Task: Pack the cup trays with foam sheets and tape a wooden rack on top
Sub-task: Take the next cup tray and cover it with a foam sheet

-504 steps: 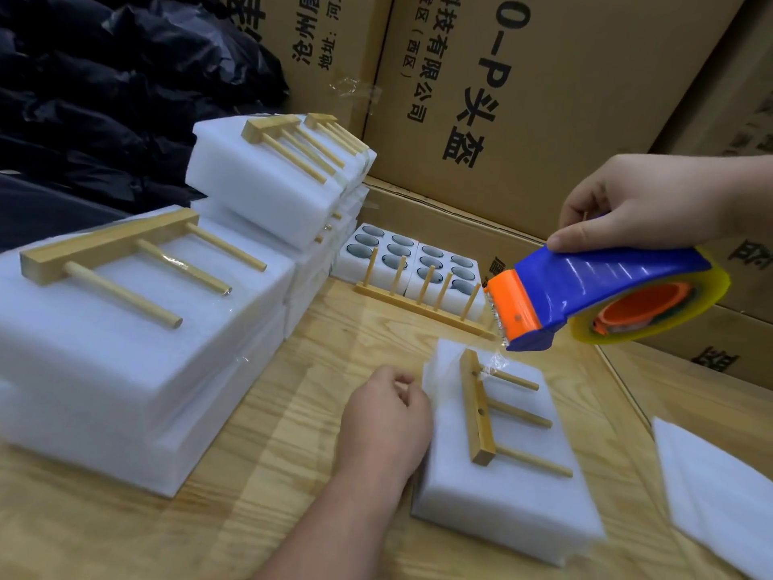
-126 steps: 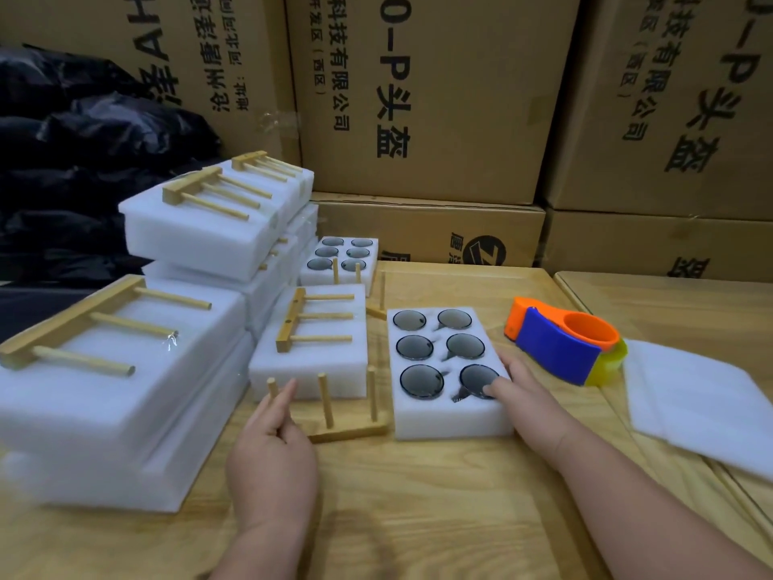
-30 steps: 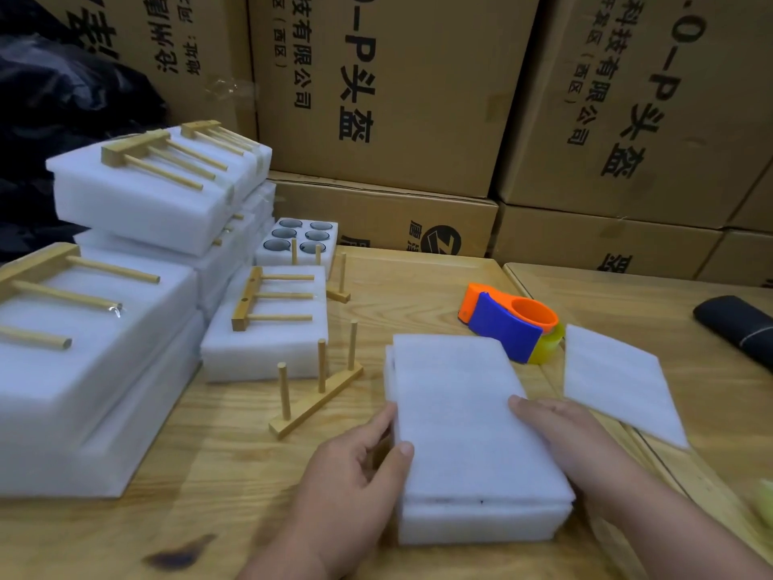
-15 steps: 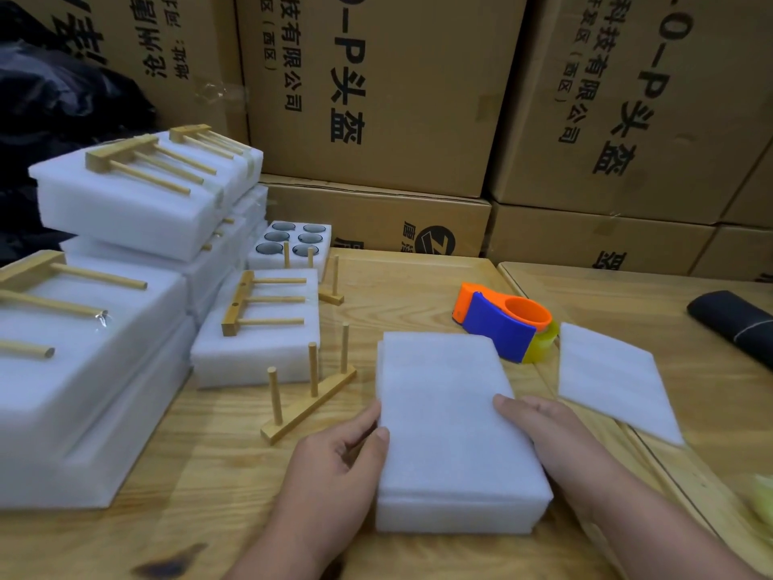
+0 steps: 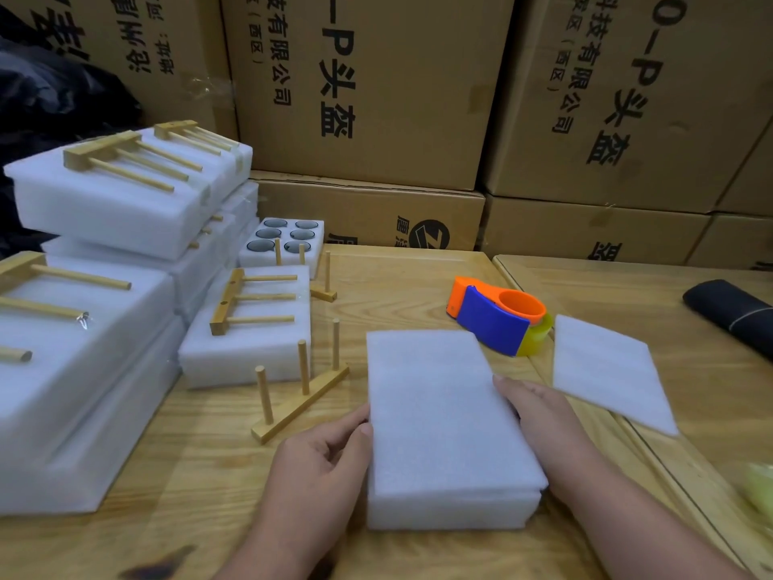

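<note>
I have the foam block (image 5: 447, 429) in front of me on the counter (image 5: 401, 282), a foam sheet (image 5: 435, 395) laid flush over its top, so the tray looks covered and this stage seems done. My left hand (image 5: 318, 475) presses its spread grip against the block's left edge, and my right hand (image 5: 539, 420) lies along the right edge, fingers flat on the foam, pinching nothing. What is left, as I judge it: laying the loose wooden rack (image 5: 299, 395) on top and taping it down. That rack stands pegs up just left of the block, near my left hand; the tape dispenser (image 5: 497, 316) sits just beyond the block's far right corner. Spare sheets (image 5: 606, 370) lie to the right (across the seam between the two counters). The left is crowded by finished packs (image 5: 247, 328), while the near counter between rack and block is open, though narrow.
</note>
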Tool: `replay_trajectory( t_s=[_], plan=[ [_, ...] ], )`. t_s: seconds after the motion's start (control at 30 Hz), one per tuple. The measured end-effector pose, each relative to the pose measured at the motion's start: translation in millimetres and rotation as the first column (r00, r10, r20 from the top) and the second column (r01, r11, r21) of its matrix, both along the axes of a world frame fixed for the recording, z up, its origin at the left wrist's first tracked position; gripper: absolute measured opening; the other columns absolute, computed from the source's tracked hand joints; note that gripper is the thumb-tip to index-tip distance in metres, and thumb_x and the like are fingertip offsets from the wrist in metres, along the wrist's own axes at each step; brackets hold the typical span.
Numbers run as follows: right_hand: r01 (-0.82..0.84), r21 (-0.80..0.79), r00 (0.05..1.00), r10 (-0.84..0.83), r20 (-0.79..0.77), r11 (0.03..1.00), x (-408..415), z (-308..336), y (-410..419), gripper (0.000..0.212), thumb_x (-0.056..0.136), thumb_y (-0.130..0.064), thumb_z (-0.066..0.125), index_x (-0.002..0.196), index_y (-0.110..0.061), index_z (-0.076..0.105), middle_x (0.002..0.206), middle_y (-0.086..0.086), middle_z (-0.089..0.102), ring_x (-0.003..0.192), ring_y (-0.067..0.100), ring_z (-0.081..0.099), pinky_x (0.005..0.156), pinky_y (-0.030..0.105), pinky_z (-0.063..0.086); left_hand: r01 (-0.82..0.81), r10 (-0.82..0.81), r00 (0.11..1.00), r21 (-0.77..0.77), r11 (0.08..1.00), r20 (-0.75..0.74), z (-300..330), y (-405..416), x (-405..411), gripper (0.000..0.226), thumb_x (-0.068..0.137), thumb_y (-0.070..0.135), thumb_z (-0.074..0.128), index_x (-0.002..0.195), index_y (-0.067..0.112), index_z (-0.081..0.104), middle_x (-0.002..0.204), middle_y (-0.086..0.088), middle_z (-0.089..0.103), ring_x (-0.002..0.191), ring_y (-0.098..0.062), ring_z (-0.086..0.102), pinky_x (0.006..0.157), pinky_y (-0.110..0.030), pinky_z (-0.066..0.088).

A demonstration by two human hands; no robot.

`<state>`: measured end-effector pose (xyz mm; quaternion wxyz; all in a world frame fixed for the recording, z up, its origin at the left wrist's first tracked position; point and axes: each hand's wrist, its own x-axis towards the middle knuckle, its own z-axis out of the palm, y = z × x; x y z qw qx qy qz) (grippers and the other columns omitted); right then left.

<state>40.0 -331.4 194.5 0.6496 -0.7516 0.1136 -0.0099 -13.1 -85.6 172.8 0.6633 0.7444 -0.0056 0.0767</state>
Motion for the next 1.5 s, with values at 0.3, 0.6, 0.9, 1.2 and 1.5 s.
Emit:
replay_trajectory(
  t_s=[0.3, 0.6, 0.9, 1.2, 1.5],
  plan=[
    [0.114, 0.126, 0.992, -0.120, 0.037, 0.985, 4, 2, 4, 0.032, 0.092, -0.026, 0.062, 0.061, -0.022, 0.056, 0.057, 0.001, 0.050, 0.049, 0.013, 0.046, 0.046, 0.027, 0.037, 0.012, -0.013, 1.000, -0.072, 0.997, -0.011, 0, -1, 2, 0.033, 0.098, 0.008, 0.061, 0.111, 0.032, 0.080, 0.106, 0.017, 0.078, 0.107, 0.001, 0.070, 0.085, -0.010, 0.052],
    [0.049, 0.144, 0.999, -0.052, 0.017, 0.988, 2, -4, 2, 0.020, 0.095, -0.021, 0.065, 0.076, -0.023, 0.071, 0.071, 0.002, 0.067, 0.059, 0.013, 0.059, 0.055, 0.029, 0.049, 0.012, -0.017, 0.999, -0.132, 0.991, -0.036, 0, -1, 4, 0.032, 0.097, 0.005, 0.063, 0.103, 0.029, 0.083, 0.103, 0.010, 0.079, 0.103, -0.006, 0.074, 0.085, -0.016, 0.055],
    [0.108, -0.372, 0.966, -0.009, 0.257, 0.922, 23, 43, 17, 0.011, 0.094, -0.035, 0.065, 0.103, -0.028, 0.069, 0.100, -0.014, 0.069, 0.099, 0.013, 0.064, 0.076, 0.029, 0.048, -0.010, 0.002, 0.998, -0.134, 0.991, -0.060, -2, -1, 4, 0.032, 0.098, 0.011, 0.062, 0.102, 0.035, 0.082, 0.101, 0.009, 0.080, 0.097, -0.012, 0.076, 0.088, -0.031, 0.058],
    [-0.291, -0.923, 0.872, 0.466, -0.147, 0.252, 38, 27, 89, 0.079, 0.093, -0.077, 0.023, 0.161, -0.040, 0.011, 0.172, -0.003, -0.003, 0.158, 0.019, -0.008, 0.126, 0.047, -0.007, -0.449, 0.418, 0.849, 0.026, 0.893, 0.323, -1, 17, 5, 0.015, 0.084, 0.027, 0.064, 0.087, 0.039, 0.073, 0.082, 0.009, 0.069, 0.077, -0.008, 0.060, 0.073, -0.025, 0.048],
    [-0.283, -0.928, 0.879, 0.453, -0.149, 0.242, 37, 23, 87, 0.081, 0.090, -0.080, 0.016, 0.161, -0.042, 0.009, 0.171, -0.008, -0.006, 0.157, 0.015, -0.009, 0.127, 0.045, -0.006, -0.256, 0.545, 0.831, 0.789, 0.559, -0.116, -1, 54, 23, 0.050, 0.085, 0.058, 0.059, 0.128, 0.033, 0.062, 0.137, 0.006, 0.056, 0.130, -0.029, 0.044, 0.106, -0.047, 0.034]
  ],
)
